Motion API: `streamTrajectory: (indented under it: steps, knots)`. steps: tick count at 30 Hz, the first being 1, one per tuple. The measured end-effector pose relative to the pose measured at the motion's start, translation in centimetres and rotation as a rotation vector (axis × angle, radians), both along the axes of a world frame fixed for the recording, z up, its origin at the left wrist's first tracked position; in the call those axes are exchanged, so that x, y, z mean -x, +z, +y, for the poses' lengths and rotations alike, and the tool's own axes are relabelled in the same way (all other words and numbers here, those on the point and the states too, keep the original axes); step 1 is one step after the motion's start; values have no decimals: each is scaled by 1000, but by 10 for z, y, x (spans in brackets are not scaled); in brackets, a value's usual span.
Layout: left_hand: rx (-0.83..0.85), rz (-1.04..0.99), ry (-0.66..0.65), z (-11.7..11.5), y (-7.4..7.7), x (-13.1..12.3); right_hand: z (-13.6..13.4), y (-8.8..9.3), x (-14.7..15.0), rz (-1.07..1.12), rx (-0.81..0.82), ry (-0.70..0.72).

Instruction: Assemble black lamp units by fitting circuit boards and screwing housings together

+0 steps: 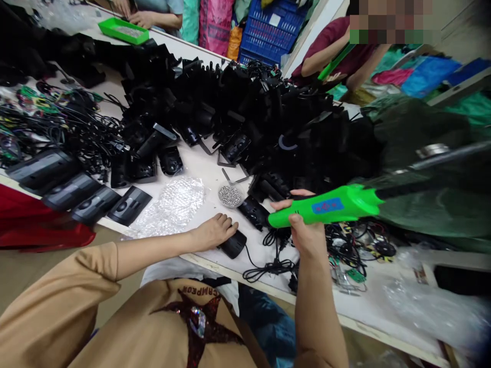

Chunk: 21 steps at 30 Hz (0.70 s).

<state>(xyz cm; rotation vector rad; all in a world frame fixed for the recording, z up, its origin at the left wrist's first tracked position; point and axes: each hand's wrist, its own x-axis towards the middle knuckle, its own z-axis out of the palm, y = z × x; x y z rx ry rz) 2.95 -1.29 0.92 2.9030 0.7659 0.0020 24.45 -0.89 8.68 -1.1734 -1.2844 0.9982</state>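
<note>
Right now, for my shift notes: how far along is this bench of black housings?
Looks done, though I can't be sure: four housings lined up at the table edge. In hand: the left hand rests on a small black unit, and the right hand grips a green power tool. Remaining: the large heap of black housings and the tangled cables.

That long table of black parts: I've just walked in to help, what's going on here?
A person holds a green electric screwdriver in their right hand; their left hand rests on a small black corded housing. A dish of small screws sits nearby among heaps of black plastic parts on the table. One co-worker and another are close by.
</note>
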Motion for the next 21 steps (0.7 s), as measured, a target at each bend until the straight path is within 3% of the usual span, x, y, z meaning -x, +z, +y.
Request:
streamTrajectory:
  steps: [3,6,11,21]
  knots:
    - [-16,70,51,-7,2,-4,-20,1,18,81,-126,-178]
    - [24,100,60,-6,3,-7,-29,-2,32,181,-207,-222]
    - [127,50,22,5,3,-3,-22,-11,29,7,-118,-387]
    - [82,21,-27,13,4,-1,1,-13,3,-129,4,-355]
